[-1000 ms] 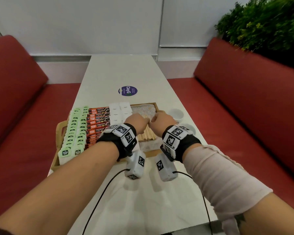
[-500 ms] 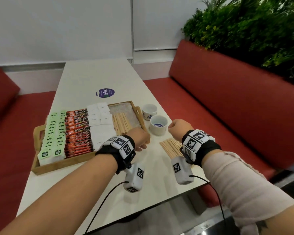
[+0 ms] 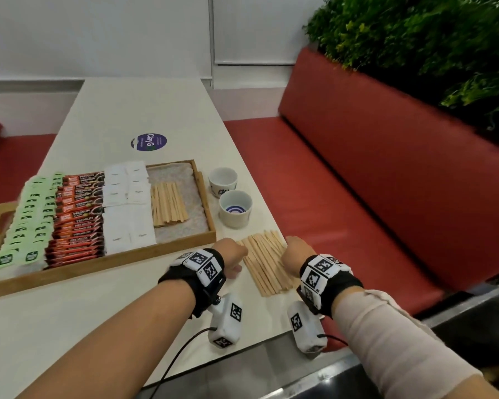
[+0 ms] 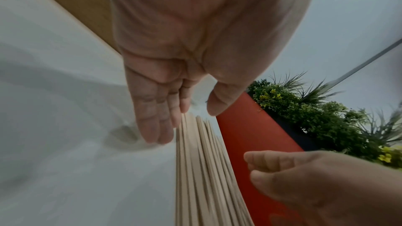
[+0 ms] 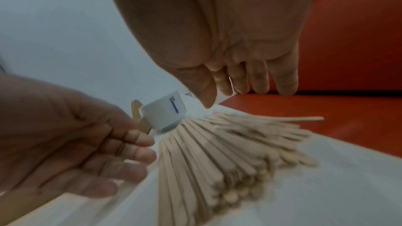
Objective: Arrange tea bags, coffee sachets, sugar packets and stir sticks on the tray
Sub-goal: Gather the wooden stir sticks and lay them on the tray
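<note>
Two hands flank a loose pile of stir sticks (image 3: 267,262) on the table (image 3: 144,110), beside the tray (image 3: 98,262).
Head view: tea bags (image 3: 26,226), coffee sachets (image 3: 77,217), sugar packets (image 3: 127,208) and more sticks fill the tray. Left wrist view: left hand (image 4: 174,68), fingers straight, empty. Right wrist view: right hand (image 5: 228,49), fingers relaxed above the sticks, grasping nothing.

Two cups (image 3: 231,197) crowd gap between tray (image 3: 205,197) and table edge.

Left hand (image 3: 233,256) has left the tray (image 3: 104,262) — now beside the right hand (image 3: 296,254), flanking the loose stir sticks (image 3: 267,262).
</note>
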`<state>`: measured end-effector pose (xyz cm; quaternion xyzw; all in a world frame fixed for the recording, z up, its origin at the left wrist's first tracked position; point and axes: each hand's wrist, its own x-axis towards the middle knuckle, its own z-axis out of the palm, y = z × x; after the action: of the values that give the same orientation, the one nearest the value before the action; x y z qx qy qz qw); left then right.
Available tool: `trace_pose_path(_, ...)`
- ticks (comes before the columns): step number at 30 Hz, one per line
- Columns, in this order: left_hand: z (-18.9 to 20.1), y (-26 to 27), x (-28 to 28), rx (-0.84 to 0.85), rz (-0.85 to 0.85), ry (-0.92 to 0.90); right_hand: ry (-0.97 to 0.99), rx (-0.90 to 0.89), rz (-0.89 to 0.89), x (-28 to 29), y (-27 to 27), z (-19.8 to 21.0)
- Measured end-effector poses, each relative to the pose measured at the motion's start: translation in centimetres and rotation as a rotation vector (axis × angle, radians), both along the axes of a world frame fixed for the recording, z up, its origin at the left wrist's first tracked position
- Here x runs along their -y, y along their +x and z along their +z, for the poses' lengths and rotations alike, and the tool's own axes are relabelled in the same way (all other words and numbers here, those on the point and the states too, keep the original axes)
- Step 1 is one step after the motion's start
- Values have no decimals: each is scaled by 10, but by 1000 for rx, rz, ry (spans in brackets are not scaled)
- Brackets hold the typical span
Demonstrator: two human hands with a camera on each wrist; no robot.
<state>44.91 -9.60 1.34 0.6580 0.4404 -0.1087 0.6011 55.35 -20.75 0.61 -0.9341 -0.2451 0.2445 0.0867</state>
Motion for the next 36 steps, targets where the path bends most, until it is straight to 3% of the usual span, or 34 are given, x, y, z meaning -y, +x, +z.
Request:
trace_pose_path(9,-8,18,5,30,177,-28,-35,-25,77,-12,-16,-29)
trace_pose_path(22,-14,20,12,23,205,55,166,-113,14,-23,-18,-12)
trace_pose_path(32,-16,20,4,-17,172,131,260,-374,-93,-32,-5,-8)
trace_pose_path(36,-13,19,-1,-51,134,81,323,-479,-114,-37,-6,-12)
